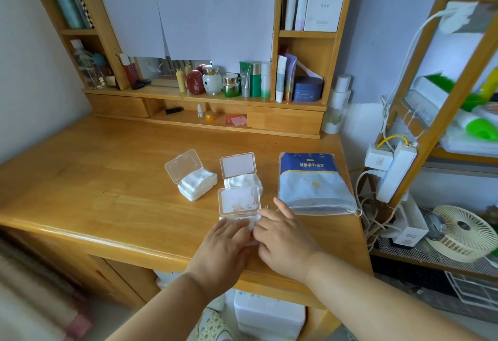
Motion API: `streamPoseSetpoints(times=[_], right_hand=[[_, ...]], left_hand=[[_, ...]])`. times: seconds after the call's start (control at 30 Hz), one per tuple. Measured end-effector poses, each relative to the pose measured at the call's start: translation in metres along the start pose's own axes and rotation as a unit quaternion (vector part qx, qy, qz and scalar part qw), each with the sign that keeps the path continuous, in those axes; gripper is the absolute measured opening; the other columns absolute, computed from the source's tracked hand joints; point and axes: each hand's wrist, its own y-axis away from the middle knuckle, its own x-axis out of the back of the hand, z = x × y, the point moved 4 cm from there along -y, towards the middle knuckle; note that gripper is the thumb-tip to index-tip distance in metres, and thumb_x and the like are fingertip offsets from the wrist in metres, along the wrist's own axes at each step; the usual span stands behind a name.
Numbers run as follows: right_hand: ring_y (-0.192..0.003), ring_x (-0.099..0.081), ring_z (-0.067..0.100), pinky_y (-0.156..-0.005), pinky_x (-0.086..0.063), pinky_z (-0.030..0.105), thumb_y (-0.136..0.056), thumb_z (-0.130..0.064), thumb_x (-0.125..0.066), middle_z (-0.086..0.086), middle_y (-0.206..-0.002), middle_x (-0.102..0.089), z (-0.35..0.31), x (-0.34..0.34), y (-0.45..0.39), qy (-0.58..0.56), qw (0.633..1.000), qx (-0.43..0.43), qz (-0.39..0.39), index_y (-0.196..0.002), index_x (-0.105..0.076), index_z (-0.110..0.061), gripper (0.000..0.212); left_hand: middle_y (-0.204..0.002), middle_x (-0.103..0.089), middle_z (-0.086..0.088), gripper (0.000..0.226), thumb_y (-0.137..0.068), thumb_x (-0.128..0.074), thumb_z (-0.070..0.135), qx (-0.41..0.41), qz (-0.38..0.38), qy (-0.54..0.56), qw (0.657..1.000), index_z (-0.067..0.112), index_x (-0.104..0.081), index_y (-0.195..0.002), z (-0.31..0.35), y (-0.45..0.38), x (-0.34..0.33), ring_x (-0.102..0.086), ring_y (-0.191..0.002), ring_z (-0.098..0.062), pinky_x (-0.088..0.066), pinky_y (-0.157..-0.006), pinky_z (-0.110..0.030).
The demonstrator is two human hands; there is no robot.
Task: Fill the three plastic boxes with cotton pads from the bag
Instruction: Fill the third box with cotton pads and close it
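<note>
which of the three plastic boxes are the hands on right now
The nearest box, at the desk's front edge beside the blue bag. Left hand and right hand cover its base; the left box and back box stand untouched.

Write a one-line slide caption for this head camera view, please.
Both hands, left hand and right hand, rest on the nearest plastic box; two open boxes hold cotton pads beside the bag.
</note>
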Motion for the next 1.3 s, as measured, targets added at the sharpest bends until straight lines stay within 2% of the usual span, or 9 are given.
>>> streamPoseSetpoints(times=[0.13, 0.33, 0.47, 0.6, 0.7, 0.87, 1.0, 1.2, 1.3], right_hand=[[-0.102, -0.062, 0.018, -0.104, -0.038, 0.051, -0.068, -0.018, -0.067, -0.008, -0.080, -0.066, 0.002, 0.004, 0.001, -0.059, 0.998, -0.024, 0.001, -0.075, -0.067, -0.020, 0.007], [-0.098, -0.061, 0.012, -0.089, -0.043, 0.019, -0.083, -0.023, -0.059, -0.006, -0.105, -0.067, 0.049, 0.014, 0.060, -0.177, 0.950, -0.224, 0.127, -0.101, -0.070, -0.016, 0.023], [-0.124, -0.049, 0.019, -0.106, -0.025, 0.022, -0.092, -0.016, -0.056, 0.001, -0.131, -0.057, 0.087, 0.007, 0.078, -0.117, 0.947, -0.294, 0.045, -0.126, -0.059, -0.011, 0.035], [-0.129, -0.040, 0.015, -0.107, -0.026, 0.022, -0.096, -0.016, -0.043, -0.003, -0.139, -0.048, 0.103, 0.001, 0.070, -0.106, 0.947, -0.302, 0.010, -0.139, -0.043, -0.017, 0.043], [-0.116, -0.052, 0.023, -0.092, -0.043, 0.032, -0.091, -0.008, -0.048, 0.003, -0.132, -0.054, 0.107, 0.006, 0.061, -0.110, 0.949, -0.293, 0.036, -0.139, -0.040, -0.014, 0.049], [-0.112, -0.059, 0.030, -0.104, -0.038, 0.045, -0.073, -0.006, -0.068, 0.009, -0.108, -0.068, 0.115, 0.017, 0.051, 0.020, 0.974, -0.226, 0.011, -0.115, -0.066, -0.008, 0.043], [-0.098, -0.061, 0.026, -0.108, -0.032, 0.038, -0.077, -0.010, -0.059, 0.004, -0.089, -0.069, 0.114, 0.026, 0.043, 0.069, 0.981, -0.183, -0.012, -0.096, -0.073, -0.011, 0.023], [-0.114, -0.053, 0.018, -0.089, -0.044, 0.030, -0.092, -0.013, -0.041, -0.003, -0.133, -0.053, 0.113, 0.030, 0.039, -0.175, 0.945, -0.275, 0.021, -0.116, -0.066, -0.014, 0.035], [-0.127, -0.043, 0.017, -0.096, -0.038, 0.031, -0.098, -0.030, -0.040, -0.005, -0.149, -0.035, 0.113, 0.020, 0.028, -0.201, 0.936, -0.280, -0.063, -0.092, -0.072, -0.022, 0.034]], left_hand=[[-0.117, -0.066, -0.006, 0.030, -0.073, -0.066, 0.010, 0.001, -0.035, 0.007, 0.999, 0.012, -0.065, -0.103, 0.000, 0.000, 0.001, -0.062, -0.112, -0.021, -0.041, -0.103, -0.044], [-0.121, -0.062, 0.000, 0.024, -0.076, -0.073, 0.017, 0.057, -0.012, 0.098, 0.993, 0.016, -0.066, -0.099, -0.006, -0.005, 0.010, -0.059, -0.112, -0.019, -0.040, -0.100, -0.031], [-0.120, -0.059, 0.002, 0.024, -0.083, -0.056, 0.027, 0.002, 0.057, 0.083, 0.995, 0.020, -0.066, -0.104, 0.021, -0.034, 0.015, -0.056, -0.111, -0.015, -0.040, -0.102, -0.034], [-0.150, -0.035, -0.004, 0.032, -0.090, -0.051, 0.038, -0.018, -0.041, 0.012, 0.999, 0.030, -0.063, -0.118, 0.051, -0.079, -0.015, -0.028, -0.140, -0.022, -0.016, -0.115, -0.035], [-0.157, -0.018, 0.000, 0.046, -0.096, -0.041, 0.033, 0.001, -0.092, -0.053, 0.994, 0.024, -0.039, -0.141, 0.053, -0.104, -0.037, -0.014, -0.144, -0.019, -0.002, -0.117, -0.036], [-0.147, -0.037, -0.002, 0.052, -0.086, -0.042, -0.002, 0.036, -0.048, 0.006, 0.998, 0.011, -0.043, -0.137, 0.042, -0.146, -0.022, -0.057, -0.107, -0.031, -0.047, -0.083, -0.034], [-0.140, -0.045, -0.003, 0.052, -0.083, -0.046, -0.008, 0.050, 0.010, 0.033, 0.998, 0.009, -0.050, -0.132, 0.037, -0.166, -0.003, -0.060, -0.104, -0.030, -0.044, -0.072, -0.029], [-0.134, -0.051, -0.002, 0.046, -0.081, -0.048, -0.010, 0.034, 0.020, 0.089, 0.995, 0.007, -0.057, -0.123, 0.044, -0.153, 0.004, -0.059, -0.106, -0.026, -0.049, -0.079, -0.030], [-0.136, -0.050, -0.006, 0.048, -0.079, -0.049, -0.013, 0.028, 0.018, 0.108, 0.994, 0.004, -0.057, -0.122, 0.050, -0.140, -0.001, -0.056, -0.113, -0.027, -0.045, -0.085, -0.028]])
